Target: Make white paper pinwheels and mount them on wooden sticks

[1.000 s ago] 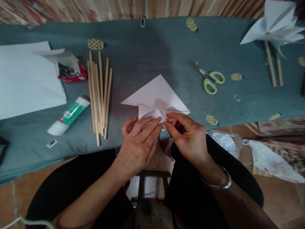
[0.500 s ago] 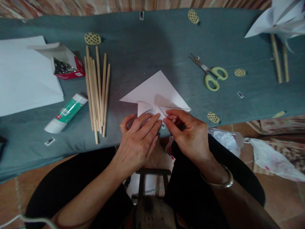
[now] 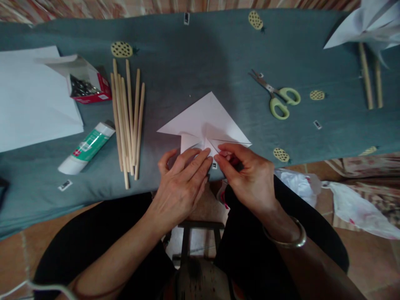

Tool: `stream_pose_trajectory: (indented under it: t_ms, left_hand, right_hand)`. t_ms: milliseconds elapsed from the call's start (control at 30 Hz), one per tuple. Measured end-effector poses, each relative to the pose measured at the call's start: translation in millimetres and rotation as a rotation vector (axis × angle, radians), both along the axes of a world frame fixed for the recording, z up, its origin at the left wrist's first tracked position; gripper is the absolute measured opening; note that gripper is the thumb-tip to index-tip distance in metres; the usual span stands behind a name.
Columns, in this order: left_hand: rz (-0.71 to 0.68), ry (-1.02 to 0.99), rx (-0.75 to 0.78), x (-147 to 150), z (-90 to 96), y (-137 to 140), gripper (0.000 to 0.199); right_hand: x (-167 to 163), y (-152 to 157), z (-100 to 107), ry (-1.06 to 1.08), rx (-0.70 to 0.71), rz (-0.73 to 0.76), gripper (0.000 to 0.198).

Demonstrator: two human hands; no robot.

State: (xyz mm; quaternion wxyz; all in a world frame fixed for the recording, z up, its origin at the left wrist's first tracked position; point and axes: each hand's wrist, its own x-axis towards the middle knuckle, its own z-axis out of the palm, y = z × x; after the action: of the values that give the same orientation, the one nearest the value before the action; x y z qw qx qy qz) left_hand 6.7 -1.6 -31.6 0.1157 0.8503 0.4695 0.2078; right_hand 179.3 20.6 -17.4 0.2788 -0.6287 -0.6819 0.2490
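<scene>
A sheet of white paper, cut or folded so that one corner points away from me, lies on the cloth near the table's front edge. My left hand rests over its near part, fingers stretched out and fingertips pressing on the paper. Thumb and forefinger of my right hand pinch a flap at the paper's near right side. A narrow dark line runs along the paper by that flap. The near edge is partly hidden under my fingers.
To the left lie several wooden sticks, a glue tube, an open red box of small metal pieces and white sheets. Scissors lie to the right. White paper pinwheels on sticks stand out at the far right.
Both hands keep almost the same place on the paper. The view has shifted very slightly, and the things on the right appear a little farther right.
</scene>
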Motion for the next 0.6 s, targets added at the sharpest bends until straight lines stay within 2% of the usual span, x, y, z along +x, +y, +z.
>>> stream_pose_trajectory:
  t_ms: [333,600]
  left_hand:
    - [0.008,-0.009,-0.032,0.8,-0.2,0.0,0.037]
    - [0.009,0.018,0.02,1.7,-1.2,0.3,0.035]
  right_hand:
    - [-0.4,1.5,0.5,0.015,-0.012,0.007,0.015]
    - [-1.2,2.0,-0.1,0.002,-0.004,0.012,0.015]
